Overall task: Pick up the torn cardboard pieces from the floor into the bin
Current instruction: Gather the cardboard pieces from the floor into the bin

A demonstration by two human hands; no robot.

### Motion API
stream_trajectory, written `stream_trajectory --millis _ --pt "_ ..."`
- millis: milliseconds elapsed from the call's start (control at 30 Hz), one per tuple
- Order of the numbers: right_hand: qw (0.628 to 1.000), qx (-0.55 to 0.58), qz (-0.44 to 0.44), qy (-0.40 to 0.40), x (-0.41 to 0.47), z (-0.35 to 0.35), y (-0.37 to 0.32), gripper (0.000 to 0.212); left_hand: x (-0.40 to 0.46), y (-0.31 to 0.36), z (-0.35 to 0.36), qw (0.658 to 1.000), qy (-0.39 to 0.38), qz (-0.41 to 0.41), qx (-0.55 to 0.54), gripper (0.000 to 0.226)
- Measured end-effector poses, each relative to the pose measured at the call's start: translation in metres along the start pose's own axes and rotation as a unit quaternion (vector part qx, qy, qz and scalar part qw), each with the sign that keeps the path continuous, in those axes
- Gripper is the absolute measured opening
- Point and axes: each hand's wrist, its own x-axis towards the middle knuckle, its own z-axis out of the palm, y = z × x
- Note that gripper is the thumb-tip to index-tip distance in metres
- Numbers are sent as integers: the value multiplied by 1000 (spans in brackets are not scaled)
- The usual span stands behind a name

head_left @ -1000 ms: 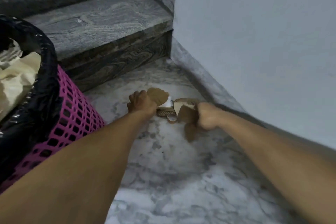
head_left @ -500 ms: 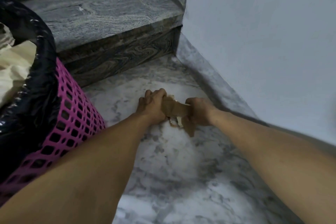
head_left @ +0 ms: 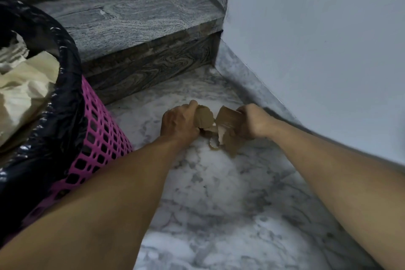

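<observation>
Head view: two bare arms reach down to a marble floor (head_left: pixel 219 193).
Left hand (head_left: pixel 178 123): fingers curled round a torn cardboard piece (head_left: pixel 204 119).
Right hand (head_left: pixel 255 121): gripping more cardboard pieces (head_left: pixel 228 131), low over the floor.
Bin (head_left: pixel 98 129): pink mesh, black liner, at left.
</observation>
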Motion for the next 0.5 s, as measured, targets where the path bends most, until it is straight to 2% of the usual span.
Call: stream_trajectory --millis 100,167,267,433,500 --pt "998 16 -12 66 2 -6 -4 22 -1 2 -7 999 31 -24 0 36" --pt "989 91 0 117 4 -10 -8 13 -1 4 -14 997 43 -63 -20 39" --pt "959 212 71 174 5 -16 -14 28 3 5 -24 987 65 -134 -60 43" --pt "869 386 134 280 3 -21 -27 56 10 4 -33 966 101 -217 -100 45" --pt "798 508 179 271 3 -21 -32 68 8 4 -33 955 106 -252 -115 45"
